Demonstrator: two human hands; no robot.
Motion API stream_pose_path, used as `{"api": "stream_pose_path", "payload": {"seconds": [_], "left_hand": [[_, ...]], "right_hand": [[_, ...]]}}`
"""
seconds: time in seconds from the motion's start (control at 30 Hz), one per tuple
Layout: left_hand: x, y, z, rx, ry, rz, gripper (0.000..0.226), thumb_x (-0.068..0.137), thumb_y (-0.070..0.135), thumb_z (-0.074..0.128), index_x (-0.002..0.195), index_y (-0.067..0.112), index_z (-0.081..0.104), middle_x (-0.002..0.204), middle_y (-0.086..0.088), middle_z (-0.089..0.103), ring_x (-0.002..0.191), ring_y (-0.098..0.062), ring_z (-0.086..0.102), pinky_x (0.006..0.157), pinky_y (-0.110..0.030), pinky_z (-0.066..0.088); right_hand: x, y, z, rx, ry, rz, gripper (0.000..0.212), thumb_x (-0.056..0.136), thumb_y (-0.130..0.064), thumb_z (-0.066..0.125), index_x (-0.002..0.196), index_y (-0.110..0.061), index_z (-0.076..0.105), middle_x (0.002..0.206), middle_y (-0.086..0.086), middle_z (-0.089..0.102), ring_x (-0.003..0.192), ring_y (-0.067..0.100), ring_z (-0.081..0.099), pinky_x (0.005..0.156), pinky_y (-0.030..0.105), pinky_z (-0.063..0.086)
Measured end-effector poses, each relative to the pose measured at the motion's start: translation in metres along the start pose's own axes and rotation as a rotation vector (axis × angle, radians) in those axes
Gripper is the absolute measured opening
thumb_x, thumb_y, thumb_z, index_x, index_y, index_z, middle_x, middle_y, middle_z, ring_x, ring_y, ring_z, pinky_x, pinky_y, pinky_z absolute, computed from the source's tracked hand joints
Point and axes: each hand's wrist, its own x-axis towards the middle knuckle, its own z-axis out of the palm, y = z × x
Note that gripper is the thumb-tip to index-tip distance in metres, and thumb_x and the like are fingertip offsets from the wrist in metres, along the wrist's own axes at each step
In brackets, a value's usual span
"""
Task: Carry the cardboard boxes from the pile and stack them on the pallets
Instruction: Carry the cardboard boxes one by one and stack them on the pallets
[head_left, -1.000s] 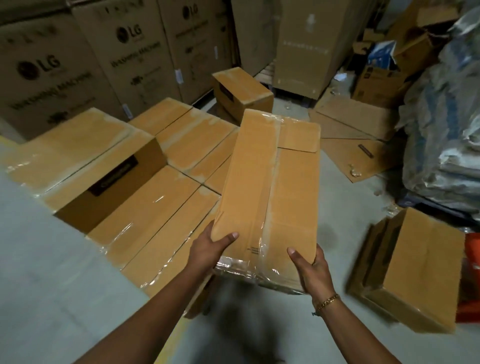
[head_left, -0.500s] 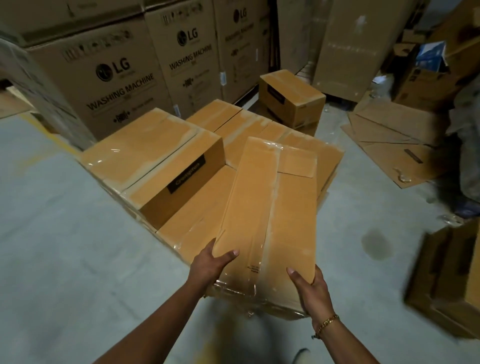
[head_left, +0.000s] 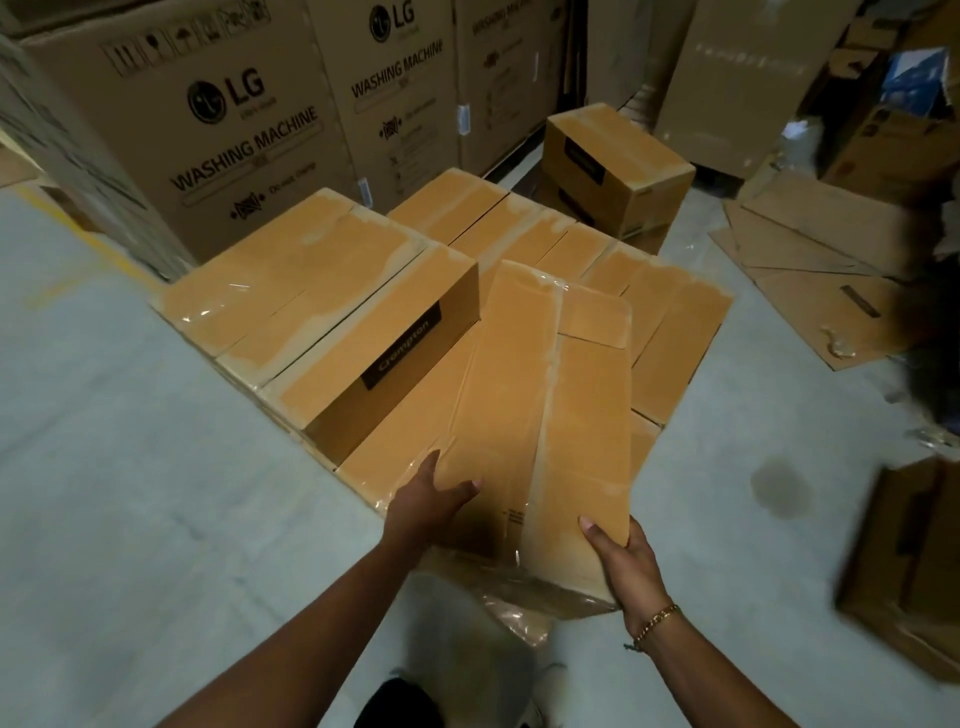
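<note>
Cardboard box (head_left: 545, 415): we held one, our left hand (head_left: 431, 506) and right hand (head_left: 626, 564) gripping its near end; two LG-marked cartons (head_left: 234, 130) stood behind.

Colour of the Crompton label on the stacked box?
The label is black with pale lettering; head view.

We see a pale grey concrete floor (head_left: 156, 493) with a faded yellow painted line (head_left: 78, 228) far left. Tall brown LG washing-machine cartons (head_left: 249, 135) wall off the back. Flattened brown cardboard sheets (head_left: 810, 280) lie at right, with a dark round floor stain (head_left: 779, 488) near them. Light is dim.
</note>
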Motion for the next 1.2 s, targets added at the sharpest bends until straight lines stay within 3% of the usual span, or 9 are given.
{"api": "stream_pose_path", "payload": {"seconds": [0.17,0.4,0.57,0.63,0.77,0.97,1.03,1.13,1.2], "left_hand": [[0.036,0.008,-0.018,0.054,-0.091,0.146,0.089,0.084,0.067,0.064,0.155,0.033,0.023,0.148,0.000,0.051,0.129,-0.030,0.055,0.106,-0.053,0.048],[0.116,-0.012,-0.083,0.151,-0.218,0.128,0.089,0.088,0.057,0.066,0.159,0.034,0.017,0.157,-0.003,0.041,0.142,-0.030,0.041,0.114,-0.051,0.038],[0.162,-0.039,-0.138,0.123,-0.310,0.201,0.086,0.090,0.048,0.068,0.159,0.037,0.017,0.154,0.001,0.042,0.140,-0.026,0.042,0.112,-0.051,0.040],[0.176,-0.054,-0.156,0.082,-0.350,0.175,0.085,0.089,0.049,0.068,0.157,0.041,0.018,0.152,0.001,0.042,0.137,-0.027,0.044,0.110,-0.052,0.042],[0.211,-0.090,-0.175,-0.037,-0.405,0.077,0.097,0.070,0.068,0.075,0.152,0.051,0.025,0.148,0.002,0.046,0.130,-0.028,0.051,0.102,-0.057,0.050],[0.242,-0.121,-0.178,-0.031,-0.378,0.000,0.111,0.064,0.061,0.073,0.159,0.033,0.023,0.154,-0.003,0.043,0.137,-0.031,0.044,0.112,-0.054,0.041],[0.236,-0.118,-0.180,-0.030,-0.355,-0.027,0.101,0.072,0.051,0.072,0.159,0.029,0.026,0.153,-0.006,0.045,0.134,-0.030,0.046,0.111,-0.051,0.041],[0.225,-0.114,-0.182,-0.046,-0.295,-0.052,0.070,0.094,0.022,0.069,0.155,0.017,0.034,0.146,-0.008,0.050,0.117,-0.022,0.049,0.096,-0.033,0.042],[0.219,-0.123,-0.181,-0.070,-0.264,-0.083,0.059,0.096,0.012,0.066,0.149,0.008,0.041,0.136,-0.008,0.053,0.108,-0.018,0.047,0.085,-0.027,0.041]], "right_hand": [[0.023,-0.008,0.020,0.082,0.032,0.052,0.060,0.075,-0.041,0.079,0.128,-0.022,0.060,0.119,0.006,0.073,0.108,0.029,0.069,0.100,0.050,0.053],[0.031,-0.002,0.116,0.149,0.196,0.075,0.069,0.069,-0.042,0.081,0.129,-0.019,0.059,0.124,0.006,0.071,0.112,0.029,0.067,0.109,0.052,0.046],[0.043,0.009,0.188,0.143,0.279,0.101,0.100,0.086,-0.038,0.078,0.161,-0.012,0.017,0.160,0.007,0.036,0.147,0.028,0.033,0.122,0.046,0.026],[0.046,0.013,0.210,0.135,0.288,0.108,0.100,0.087,-0.038,0.078,0.161,-0.012,0.016,0.165,0.008,0.027,0.151,0.028,0.025,0.122,0.044,0.023],[0.054,0.017,0.251,0.088,0.318,0.068,0.103,0.075,-0.048,0.084,0.157,-0.013,0.031,0.154,0.004,0.045,0.139,0.022,0.042,0.113,0.035,0.033],[0.062,0.025,0.284,0.086,0.352,0.117,0.093,0.084,-0.029,0.081,0.158,-0.011,0.028,0.139,0.002,0.051,0.122,0.016,0.046,0.106,0.030,0.034],[0.064,0.029,0.289,0.073,0.356,0.144,0.092,0.084,-0.033,0.081,0.158,-0.015,0.030,0.131,0.002,0.057,0.115,0.020,0.053,0.099,0.031,0.038],[0.063,0.036,0.292,0.043,0.326,0.195,0.102,0.068,-0.062,0.084,0.152,-0.025,0.040,0.121,-0.004,0.067,0.108,0.020,0.063,0.089,0.034,0.048],[0.062,0.039,0.291,0.064,0.310,0.215,0.105,0.062,-0.068,0.085,0.150,-0.029,0.043,0.133,-0.005,0.064,0.118,0.018,0.061,0.099,0.038,0.049]]}}
